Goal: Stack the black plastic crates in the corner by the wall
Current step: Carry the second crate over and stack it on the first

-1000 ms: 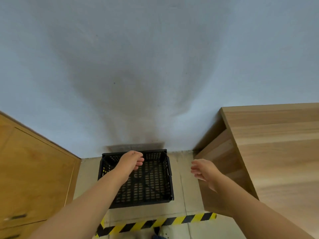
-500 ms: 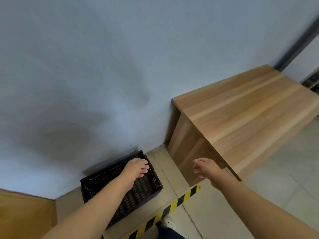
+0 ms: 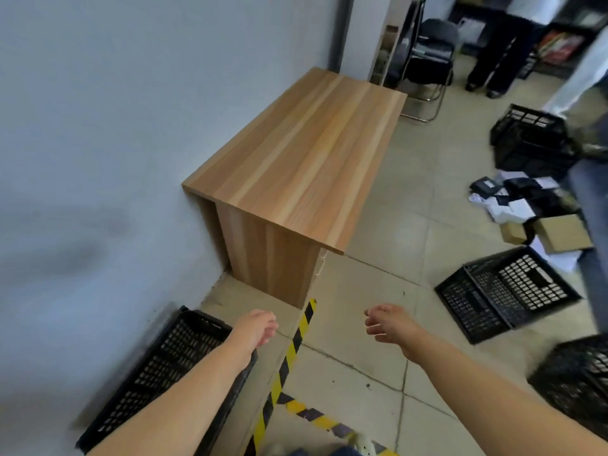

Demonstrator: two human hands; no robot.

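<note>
Both hands held nothing. The left hand (image 3: pixel 257 327) hung with its fingers (image 3: pixel 270 331) loosely curled, just past the near corner of the black crate (image 3: pixel 158 373) that sat on the floor against the wall (image 3: pixel 98 126). The right hand (image 3: pixel 390 324) was likewise relaxed, fingers slackly bent, over bare floor (image 3: pixel 355 383). The left forearm hid part of the crate's rim. Both arms reached forward, apart. More crates (image 3: pixel 503 296) lay well off to the right, one blurred at the frame's edge, beyond the wooden table (image 3: pixel 296 156).
</note>
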